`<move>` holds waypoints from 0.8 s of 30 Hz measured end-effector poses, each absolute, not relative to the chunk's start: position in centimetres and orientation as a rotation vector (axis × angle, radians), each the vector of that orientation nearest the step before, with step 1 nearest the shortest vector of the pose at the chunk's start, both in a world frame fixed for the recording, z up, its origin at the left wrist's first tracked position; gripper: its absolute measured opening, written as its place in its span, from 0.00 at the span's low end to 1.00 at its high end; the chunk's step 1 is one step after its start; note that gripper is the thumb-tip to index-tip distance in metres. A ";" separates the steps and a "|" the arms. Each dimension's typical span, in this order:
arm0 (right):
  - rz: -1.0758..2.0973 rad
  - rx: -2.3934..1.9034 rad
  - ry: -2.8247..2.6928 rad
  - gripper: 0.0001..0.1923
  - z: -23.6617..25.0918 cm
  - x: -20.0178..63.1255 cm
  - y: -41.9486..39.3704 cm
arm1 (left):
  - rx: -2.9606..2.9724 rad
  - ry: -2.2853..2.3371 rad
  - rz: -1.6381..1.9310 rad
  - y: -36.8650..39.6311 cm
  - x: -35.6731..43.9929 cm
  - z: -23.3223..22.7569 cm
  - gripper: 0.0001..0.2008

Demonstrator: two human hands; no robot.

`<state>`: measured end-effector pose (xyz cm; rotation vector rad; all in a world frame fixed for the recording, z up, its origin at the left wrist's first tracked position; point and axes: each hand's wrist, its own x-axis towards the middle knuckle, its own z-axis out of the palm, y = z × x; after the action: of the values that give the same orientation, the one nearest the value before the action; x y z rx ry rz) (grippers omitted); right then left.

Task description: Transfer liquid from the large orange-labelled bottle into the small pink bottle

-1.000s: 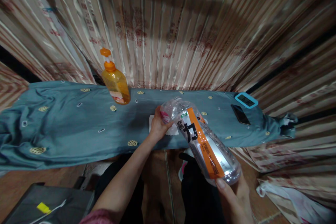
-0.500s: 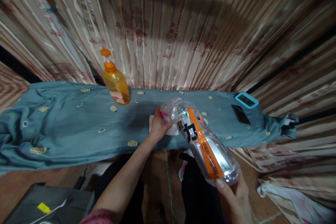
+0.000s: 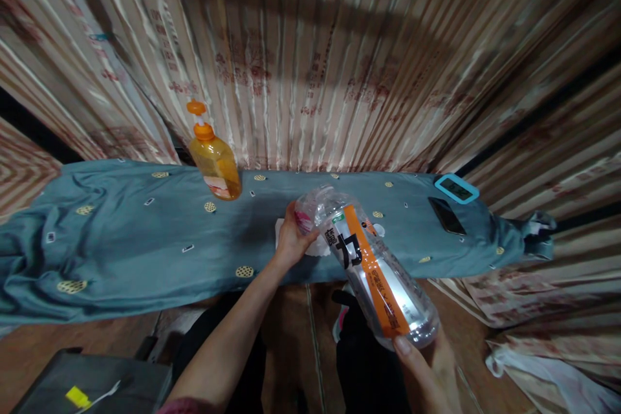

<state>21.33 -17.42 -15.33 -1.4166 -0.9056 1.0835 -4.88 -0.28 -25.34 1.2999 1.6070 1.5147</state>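
A large clear plastic bottle with an orange and silver label slants across the middle, its base low on the right and its neck up on the left. My right hand is closed around the base, thumb on top. At the neck end, my left hand grips a small clear plastic container with pink print; its exact kind is hard to make out. The bottle's mouth is against or inside it; I cannot tell which. Beneath my left hand lies a white paper sheet, partly covered. A small white round piece lies beside the bottle.
An orange pump bottle stands at the back left of the narrow table under a blue-green cloth. A phone and a blue-framed digital clock lie on the right. Patterned curtains hang behind. A dark stool is lower left.
The view has tilted slightly upward, so the table things sit lower in the picture. The bottle's base has shifted slightly left with my right hand. Both grips are unchanged.
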 end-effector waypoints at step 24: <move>1.181 -1.311 -0.885 0.43 -16.1 22.0 -16.3 | 1.273 1.590 1.539 0.1 -5.3 -26.1 0.47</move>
<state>21.98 -16.25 -16.14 -1.3110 -0.8855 1.1813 -5.32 0.09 -26.07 1.2733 1.5895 1.5393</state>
